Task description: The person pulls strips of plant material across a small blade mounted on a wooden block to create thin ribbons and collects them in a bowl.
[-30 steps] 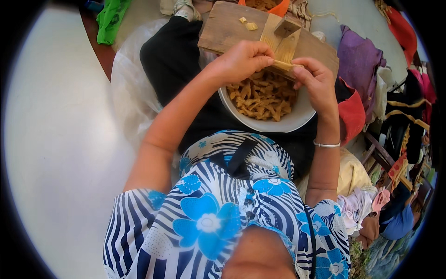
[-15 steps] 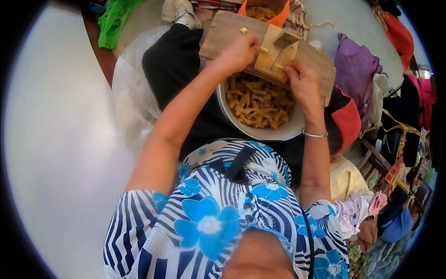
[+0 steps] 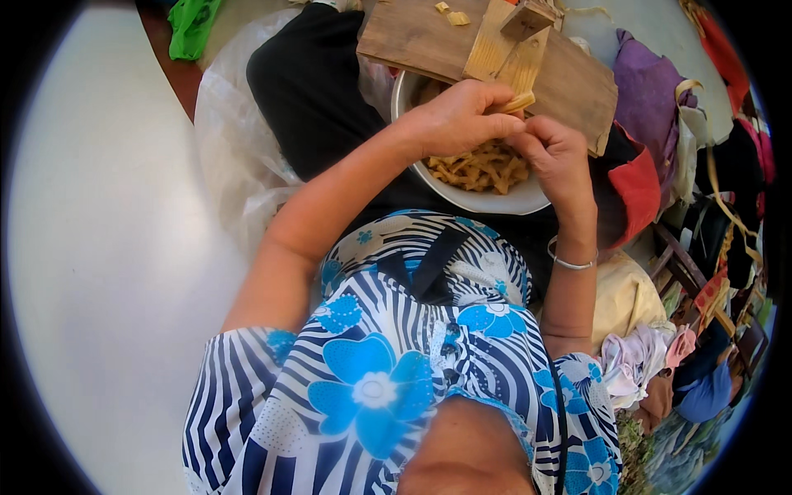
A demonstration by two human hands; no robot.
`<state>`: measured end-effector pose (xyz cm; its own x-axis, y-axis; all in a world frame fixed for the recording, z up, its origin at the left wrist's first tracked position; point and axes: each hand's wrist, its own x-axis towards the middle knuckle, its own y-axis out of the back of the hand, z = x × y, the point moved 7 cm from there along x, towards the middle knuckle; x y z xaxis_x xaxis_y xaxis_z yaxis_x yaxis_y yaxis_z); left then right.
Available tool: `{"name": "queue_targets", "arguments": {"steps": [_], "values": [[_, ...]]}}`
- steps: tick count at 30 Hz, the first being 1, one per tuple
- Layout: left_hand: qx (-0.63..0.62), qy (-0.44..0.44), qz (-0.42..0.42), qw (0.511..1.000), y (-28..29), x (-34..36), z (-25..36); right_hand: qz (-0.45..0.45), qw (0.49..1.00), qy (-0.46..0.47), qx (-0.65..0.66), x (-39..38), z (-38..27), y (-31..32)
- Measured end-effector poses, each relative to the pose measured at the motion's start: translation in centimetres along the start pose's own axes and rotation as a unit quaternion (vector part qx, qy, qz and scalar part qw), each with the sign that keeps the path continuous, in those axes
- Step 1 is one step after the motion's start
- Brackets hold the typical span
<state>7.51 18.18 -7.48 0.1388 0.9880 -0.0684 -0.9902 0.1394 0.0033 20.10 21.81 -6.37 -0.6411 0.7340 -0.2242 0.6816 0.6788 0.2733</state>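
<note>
My left hand [image 3: 462, 120] grips a pale yellow strip [image 3: 517, 102] between its fingers at the front edge of a wooden board [image 3: 412, 37]. My right hand [image 3: 559, 157] is closed just right of it, fingertips meeting near the left thumb; whether it grips the strip too is unclear. The board carries a lighter wooden piece with an upright block [image 3: 525, 20] and small yellow bits [image 3: 458, 18]. Below it, a white bowl [image 3: 483, 203] holds a heap of brown strips [image 3: 474, 173], partly hidden by my hands.
My black-trousered leg [image 3: 289, 91] lies beside a translucent plastic bag [image 3: 227, 140]. A green bag [image 3: 190, 25] is at top left. Purple cloth [image 3: 648, 78], red cloth [image 3: 635, 198] and piled garments [image 3: 631, 359] crowd the right, with a dark wooden frame [image 3: 676, 256] among them.
A second ago both hands held a strip between them; half a second ago they were apart over the board. Now they have come back together at its front edge.
</note>
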Motion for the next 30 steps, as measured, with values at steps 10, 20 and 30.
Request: {"name": "queue_targets", "arguments": {"steps": [10,20,30], "values": [[0.154,0.112,-0.033,0.981,-0.6,-3.4,-4.1,0.152,0.891,0.225,-0.364,-3.0,-2.7,0.1],[0.257,0.059,-0.112,0.958,-2.2,-3.2,0.1,0.152,0.935,0.078,-0.31,-3.7,-0.1,1.1],[-0.22,0.059,-0.027,0.973,-2.7,-1.7,1.8,0.034,0.931,0.013,0.364,-5.1,-3.7,-1.8]]}}
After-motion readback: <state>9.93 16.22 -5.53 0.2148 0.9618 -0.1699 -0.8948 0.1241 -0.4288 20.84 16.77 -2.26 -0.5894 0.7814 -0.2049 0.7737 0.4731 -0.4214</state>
